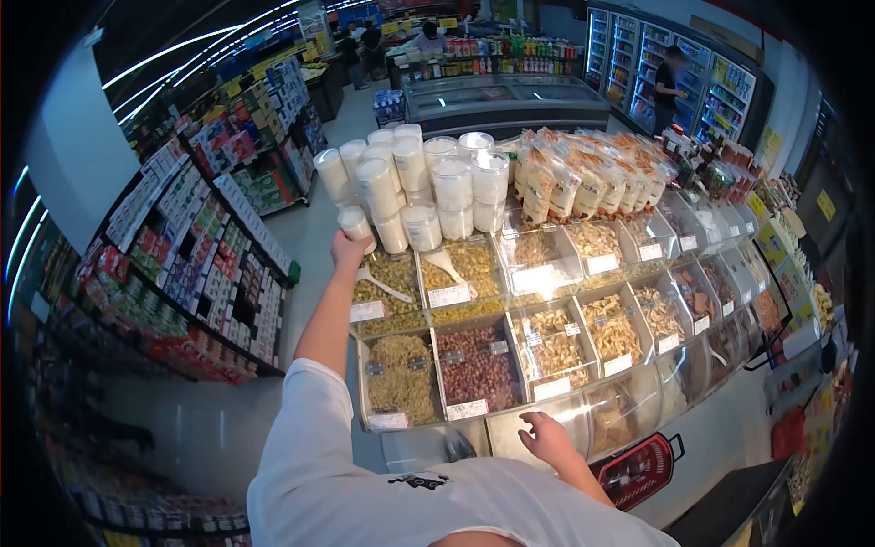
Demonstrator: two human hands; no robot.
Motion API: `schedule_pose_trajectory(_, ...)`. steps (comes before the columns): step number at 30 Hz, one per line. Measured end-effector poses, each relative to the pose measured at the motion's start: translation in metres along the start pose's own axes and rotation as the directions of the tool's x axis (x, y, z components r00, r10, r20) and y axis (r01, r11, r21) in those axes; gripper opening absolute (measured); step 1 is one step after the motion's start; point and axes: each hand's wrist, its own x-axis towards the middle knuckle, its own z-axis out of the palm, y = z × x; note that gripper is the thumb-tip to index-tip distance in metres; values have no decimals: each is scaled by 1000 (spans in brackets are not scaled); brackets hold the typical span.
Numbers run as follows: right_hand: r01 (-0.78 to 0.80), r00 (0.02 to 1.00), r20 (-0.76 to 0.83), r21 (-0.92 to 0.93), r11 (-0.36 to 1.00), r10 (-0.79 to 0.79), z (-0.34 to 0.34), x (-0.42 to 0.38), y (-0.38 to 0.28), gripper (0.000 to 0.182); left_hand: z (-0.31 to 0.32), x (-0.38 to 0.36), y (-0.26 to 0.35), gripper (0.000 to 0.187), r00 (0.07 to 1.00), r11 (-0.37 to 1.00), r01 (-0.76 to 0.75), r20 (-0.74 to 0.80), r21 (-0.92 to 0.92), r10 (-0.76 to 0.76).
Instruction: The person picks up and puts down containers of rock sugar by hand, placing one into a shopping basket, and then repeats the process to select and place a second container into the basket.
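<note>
Left hand (354, 248) gripped a white-filled clear cylindrical jar (353, 220) at the near-left edge of the clear jar stack (375, 184). Right hand (550, 437) hung empty, fingers loose, well nearside of stack. Probably lifting or positioning; next move needed a steady hold, clearing neighbours.

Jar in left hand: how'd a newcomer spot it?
Find the food counter; pale jars cluster at its far left. Go to that cluster's near left corner. The target jar is the only one the left hand holds.

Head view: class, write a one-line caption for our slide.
Left hand gripping a pale jar beside stacked jars, right hand empty near displayed dried goods.
</note>
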Motion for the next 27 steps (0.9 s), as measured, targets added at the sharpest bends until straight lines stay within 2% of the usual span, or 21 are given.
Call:
schedule_pose_trajectory(4, -4, 1000, -1, -6, 1000, 4, -5, 11, -2, 37, 7, 3, 5, 63, 994, 992, -109, 13, 58, 109)
schedule_pose_trajectory(8, -2, 1000, -5, -1, 1000, 2, 1, 19, 1, 36, 10, 4, -15, 60, 997, 986, -73, 16, 150, 71)
schedule_pose_trajectory(10, 12, 1000, -5, -16, 1000, -12, 3, 20, 0, 36, 14, 1, -28, 55, 981, 967, -196, 32, 160, 194)
schedule_pose_trajectory(11, 6, 1000, 18, -12, 1000, -6, 2, 20, -4, 36, 14, 3, -33, 53, 976, 971, -213, 56, 106, 208)
schedule_pose_trajectory(12, 1, 999, 39, -9, 1000, 0, 1, 21, -7, 36, 14, 5, -38, 53, 978, 973, -206, 53, 105, 202)
schedule_pose_trajectory(14, 15, 999, 53, -21, 1000, -13, 2, 22, -7, 35, 17, 8, -43, 50, 985, 991, -131, 104, -34, 134)
schedule_pose_trajectory(18, 26, 998, 52, -23, 999, -24, 4, 23, -2, 35, 15, 0, -13, 48, 996, 995, -62, 62, -80, 67)
schedule_pose_trajectory(24, -39, 997, 61, -36, 999, 41, 9, 20, 5, 37, 23, -6, -7, 52, 994, 995, -100, 51, -15, 100)
schedule_pose_trajectory(26, -46, 997, 66, -39, 998, 49, 11, 20, 4, 36, 23, -12, -6, 53, 973, 960, -225, -13, 168, 230)
schedule_pose_trajectory(27, -50, 996, 74, -43, 998, 53, 12, 19, 2, 36, 21, -14, -3, 53, 975, 962, -214, -17, 168, 219)
